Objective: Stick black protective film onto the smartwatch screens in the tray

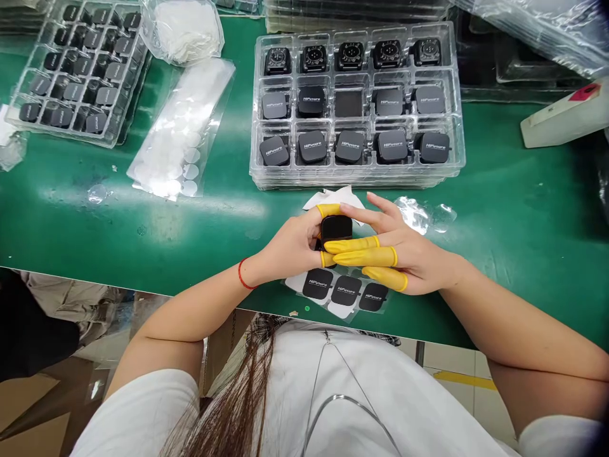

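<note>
A black square smartwatch body (337,226) with a glossy face sits between my hands, just above the table. My left hand (291,246) grips its edges between thumb and index finger, both in yellow finger covers. My right hand (413,252) reaches across from the right, with its fingers outstretched and spread. Yellow covers sheathe three of its digits, and two of these lie over the lower part of the watch. Below the hands lies a clear sheet of black HiFuture stickers (346,290). Behind them is crumpled white paper (333,198).
A clear compartment tray (356,174) of watch bodies stands ahead, one pocket without a watch. Another filled tray (114,134) is at far left. Clear film with round stickers (181,127), a white stack in plastic (188,28), plastic scraps (423,214) and a white container (561,117) lie around.
</note>
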Available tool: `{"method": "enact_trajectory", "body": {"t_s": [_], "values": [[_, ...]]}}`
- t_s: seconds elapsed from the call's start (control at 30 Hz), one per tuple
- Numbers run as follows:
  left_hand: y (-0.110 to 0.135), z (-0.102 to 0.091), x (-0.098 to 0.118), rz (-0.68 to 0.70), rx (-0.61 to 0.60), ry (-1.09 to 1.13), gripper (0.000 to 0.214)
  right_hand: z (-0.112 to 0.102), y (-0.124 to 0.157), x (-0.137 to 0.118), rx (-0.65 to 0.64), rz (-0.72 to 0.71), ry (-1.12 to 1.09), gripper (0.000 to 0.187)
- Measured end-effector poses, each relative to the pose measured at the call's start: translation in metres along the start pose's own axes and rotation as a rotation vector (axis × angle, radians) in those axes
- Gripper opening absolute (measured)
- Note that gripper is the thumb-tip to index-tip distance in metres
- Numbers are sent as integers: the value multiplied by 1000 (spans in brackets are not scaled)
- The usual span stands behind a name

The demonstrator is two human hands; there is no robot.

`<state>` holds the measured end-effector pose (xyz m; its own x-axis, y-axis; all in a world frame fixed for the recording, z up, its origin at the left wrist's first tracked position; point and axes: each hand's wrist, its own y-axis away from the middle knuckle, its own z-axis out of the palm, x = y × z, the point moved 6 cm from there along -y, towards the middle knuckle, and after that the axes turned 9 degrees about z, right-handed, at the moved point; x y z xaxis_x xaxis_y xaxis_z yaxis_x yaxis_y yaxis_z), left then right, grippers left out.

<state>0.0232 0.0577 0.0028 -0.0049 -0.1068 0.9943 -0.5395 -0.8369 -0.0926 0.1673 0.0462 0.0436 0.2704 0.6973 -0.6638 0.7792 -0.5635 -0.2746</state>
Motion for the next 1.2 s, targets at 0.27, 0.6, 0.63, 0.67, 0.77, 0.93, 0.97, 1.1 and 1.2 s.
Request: {"method": "enact_trajectory", "body": {"t_s": [0.27,0.6,0.63,0.67,0.77,0.93,0.97,1.1,1.2], "values": [[-1,-7,6,0,81,-26,55,-25,9,8,162,59,-103,23],[2,-6,5,67,128,-4,55,-15,4,17,405,683,-59,12],[2,-5,5,83,138,-21,55,-12,3,17,390,687,-54,16],[2,-4,5,92,143,-37,55,-10,1,17,380,692,-53,20],[2,-2,6,116,147,-42,55,-2,0,19,356,702,-33,23],[0,0,8,167,124,33,57,9,-1,18,343,611,41,8],[0,0,8,166,119,42,56,10,-1,17,367,591,54,7],[-1,-1,8,153,118,78,54,11,-2,18,404,556,73,10],[-1,0,9,134,103,101,55,15,-3,23,376,569,22,8]]}}
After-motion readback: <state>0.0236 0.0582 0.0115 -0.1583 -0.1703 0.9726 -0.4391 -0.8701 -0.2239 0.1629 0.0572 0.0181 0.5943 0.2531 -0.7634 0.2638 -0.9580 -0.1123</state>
